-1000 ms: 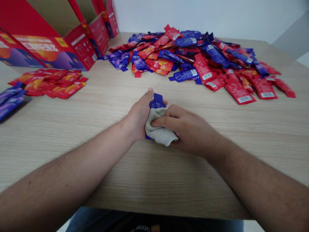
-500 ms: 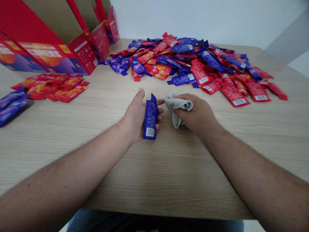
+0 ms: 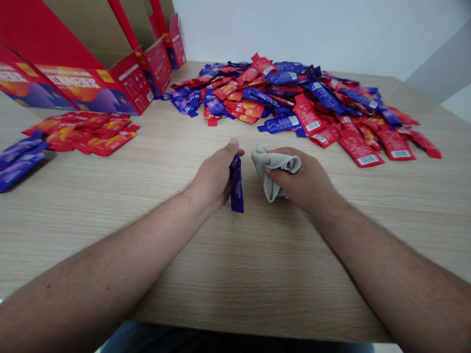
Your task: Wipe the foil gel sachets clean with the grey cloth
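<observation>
My left hand (image 3: 218,175) is closed on a purple sachet (image 3: 237,189), thumb at its top end. The sachet is turned nearly edge-on, and its lower end hangs past my palm. To its right, my right hand (image 3: 307,176) grips a crumpled light grey cloth (image 3: 272,166) between thumb and fingers. A small gap separates the cloth from the sachet. Both hands are just above the middle of the wooden table (image 3: 265,274). Most fingers of my left hand are hidden behind its palm and the sachet.
A large heap of red and purple sachets (image 3: 279,93) lies at the back. Red sachets (image 3: 84,132) are grouped at the left, beside purple sachets (image 3: 20,159). Open red cardboard boxes (image 3: 91,83) stand at the back left. A white wall (image 3: 331,34) rises behind the table.
My left hand has turned and closed its thumb on the purple sachet, whose barcode side faced up before and now shows almost edge-on. My right hand keeps the cloth, nearly unmoved.
</observation>
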### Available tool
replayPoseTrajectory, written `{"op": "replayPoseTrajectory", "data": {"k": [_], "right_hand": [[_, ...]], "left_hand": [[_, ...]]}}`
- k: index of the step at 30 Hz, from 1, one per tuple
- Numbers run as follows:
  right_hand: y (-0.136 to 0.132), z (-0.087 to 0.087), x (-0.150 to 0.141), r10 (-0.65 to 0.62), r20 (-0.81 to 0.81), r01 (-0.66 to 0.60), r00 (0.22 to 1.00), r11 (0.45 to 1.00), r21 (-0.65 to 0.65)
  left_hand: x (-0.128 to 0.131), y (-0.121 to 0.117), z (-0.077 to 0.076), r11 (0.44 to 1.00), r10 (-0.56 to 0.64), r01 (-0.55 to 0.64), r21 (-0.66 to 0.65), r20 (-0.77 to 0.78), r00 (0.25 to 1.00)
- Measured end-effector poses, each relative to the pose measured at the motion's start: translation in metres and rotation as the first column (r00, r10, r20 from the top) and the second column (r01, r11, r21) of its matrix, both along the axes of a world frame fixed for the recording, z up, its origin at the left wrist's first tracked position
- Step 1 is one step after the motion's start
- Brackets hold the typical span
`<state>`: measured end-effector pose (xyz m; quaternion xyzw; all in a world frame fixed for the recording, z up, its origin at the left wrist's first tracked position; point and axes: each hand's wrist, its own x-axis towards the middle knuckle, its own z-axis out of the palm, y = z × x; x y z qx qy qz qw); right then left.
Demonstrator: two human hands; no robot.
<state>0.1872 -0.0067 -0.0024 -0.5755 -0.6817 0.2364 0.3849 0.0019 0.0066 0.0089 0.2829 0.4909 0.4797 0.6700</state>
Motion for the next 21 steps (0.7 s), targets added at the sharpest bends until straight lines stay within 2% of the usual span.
{"op": "replayPoseTrajectory", "data": {"k": [4,8,12,14,15,17,19,21], "right_hand": [[0.0,0.0,-0.001,-0.011,-0.018,0.01,1.0,1.0,-0.005],[0.002,-0.001,0.0,-0.03,-0.014,0.03,0.999,0.999,-0.014],[0.005,0.0,0.007,-0.138,0.023,0.136,0.99,0.988,0.078],[0.005,0.005,0.011,-0.146,0.007,0.143,0.989,0.98,0.14],[0.004,0.007,0.013,-0.109,0.007,0.107,0.994,0.982,0.157],[0.002,0.013,0.012,0.038,0.045,-0.045,0.998,0.987,0.152],[-0.001,0.015,0.009,0.201,0.083,-0.21,0.976,0.972,0.109],[-0.004,0.014,0.004,0.298,0.053,-0.3,0.953,0.953,0.047]], "left_hand": [[0.004,0.002,-0.008,0.991,-0.06,0.067,0.112,-0.061,0.996],[0.003,0.003,-0.015,0.976,-0.146,0.159,0.147,-0.097,0.985],[0.002,0.005,-0.018,0.974,-0.146,0.16,0.16,-0.092,0.985],[0.002,0.007,-0.02,0.98,-0.117,0.13,0.153,-0.09,0.989],[0.002,0.008,-0.02,0.982,-0.101,0.113,0.15,-0.085,0.991],[0.003,0.01,-0.021,0.985,-0.08,0.089,0.151,-0.065,0.995],[0.003,0.01,-0.02,0.984,-0.07,0.08,0.162,-0.068,0.995],[0.003,0.01,-0.018,0.982,-0.05,0.073,0.174,-0.135,0.99]]}}
